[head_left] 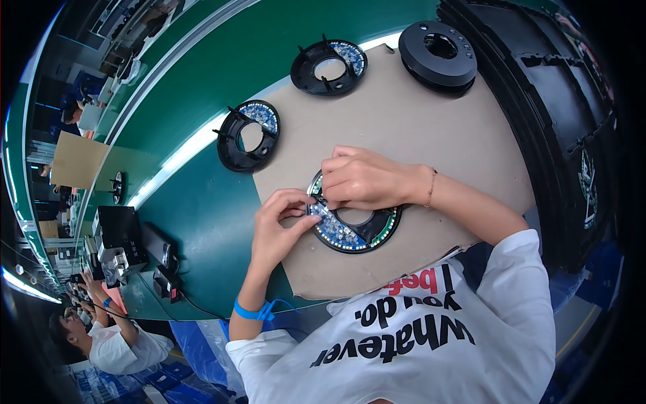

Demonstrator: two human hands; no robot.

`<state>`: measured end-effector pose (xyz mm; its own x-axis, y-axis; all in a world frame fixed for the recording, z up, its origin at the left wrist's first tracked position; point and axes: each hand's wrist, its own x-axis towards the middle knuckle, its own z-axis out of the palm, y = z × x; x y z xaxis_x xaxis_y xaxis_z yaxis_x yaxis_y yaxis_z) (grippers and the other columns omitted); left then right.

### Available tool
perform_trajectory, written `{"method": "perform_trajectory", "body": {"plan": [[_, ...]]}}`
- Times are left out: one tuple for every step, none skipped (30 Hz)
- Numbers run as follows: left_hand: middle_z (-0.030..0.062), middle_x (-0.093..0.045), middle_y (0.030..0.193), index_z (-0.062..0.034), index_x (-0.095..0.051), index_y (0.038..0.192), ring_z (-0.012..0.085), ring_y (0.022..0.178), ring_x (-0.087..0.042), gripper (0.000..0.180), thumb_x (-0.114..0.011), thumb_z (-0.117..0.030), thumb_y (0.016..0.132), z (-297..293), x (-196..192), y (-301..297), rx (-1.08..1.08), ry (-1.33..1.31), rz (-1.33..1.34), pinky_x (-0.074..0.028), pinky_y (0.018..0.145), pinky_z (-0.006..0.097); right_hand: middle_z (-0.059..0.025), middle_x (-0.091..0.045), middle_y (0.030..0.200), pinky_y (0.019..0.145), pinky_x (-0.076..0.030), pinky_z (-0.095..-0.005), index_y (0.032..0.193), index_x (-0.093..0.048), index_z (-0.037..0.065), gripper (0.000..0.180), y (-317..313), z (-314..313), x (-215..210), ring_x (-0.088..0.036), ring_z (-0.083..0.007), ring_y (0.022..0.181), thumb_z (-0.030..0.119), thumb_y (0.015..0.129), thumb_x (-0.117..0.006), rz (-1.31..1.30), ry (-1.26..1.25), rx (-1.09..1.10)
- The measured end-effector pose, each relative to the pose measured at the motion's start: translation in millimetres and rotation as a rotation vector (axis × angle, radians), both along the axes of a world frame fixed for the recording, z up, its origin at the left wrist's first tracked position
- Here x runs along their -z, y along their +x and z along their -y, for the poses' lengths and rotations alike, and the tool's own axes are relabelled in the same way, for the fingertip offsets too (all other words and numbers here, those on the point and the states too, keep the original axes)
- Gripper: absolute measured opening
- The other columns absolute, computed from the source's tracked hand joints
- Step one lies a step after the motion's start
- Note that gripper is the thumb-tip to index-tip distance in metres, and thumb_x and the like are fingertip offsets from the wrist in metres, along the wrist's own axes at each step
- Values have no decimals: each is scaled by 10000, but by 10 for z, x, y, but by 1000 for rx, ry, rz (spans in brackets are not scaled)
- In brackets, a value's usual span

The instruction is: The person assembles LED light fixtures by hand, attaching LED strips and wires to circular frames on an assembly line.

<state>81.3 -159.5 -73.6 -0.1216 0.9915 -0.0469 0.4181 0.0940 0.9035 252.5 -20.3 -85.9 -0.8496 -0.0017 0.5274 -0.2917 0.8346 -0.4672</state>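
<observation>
A round black housing [392,219] with a hole in its middle lies on the cardboard before me. It carries a blue circuit board [335,229] with small parts and a row of tiny LEDs around the rim. At its left edge, my left hand [277,225] is closed, with thumb and forefinger gripping the rim by the board. My right hand [363,178] comes over the housing from the right, fingers bent and pressed together near the board's upper end. Whatever small piece its fingertips pinch is hidden beneath them.
Two similar black housings with boards, one at the left [249,136] and one at the back [329,67], stand near a dark grey round cover [438,57]. Black trays [558,87] line the right. A black box [121,236] sits left; a co-worker [111,340] is beyond.
</observation>
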Motion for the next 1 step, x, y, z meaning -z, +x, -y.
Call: {"method": "perform_trajectory", "body": {"plan": [[50, -568, 989, -74, -626, 1012, 143, 852, -588, 354, -740, -60, 678, -2, 7, 17, -48, -47, 22, -493, 747, 235, 15, -545, 703, 746, -396, -321, 676, -584, 94, 68, -5, 1, 1, -507, -162, 759, 95, 679, -651, 11, -6, 2]]}}
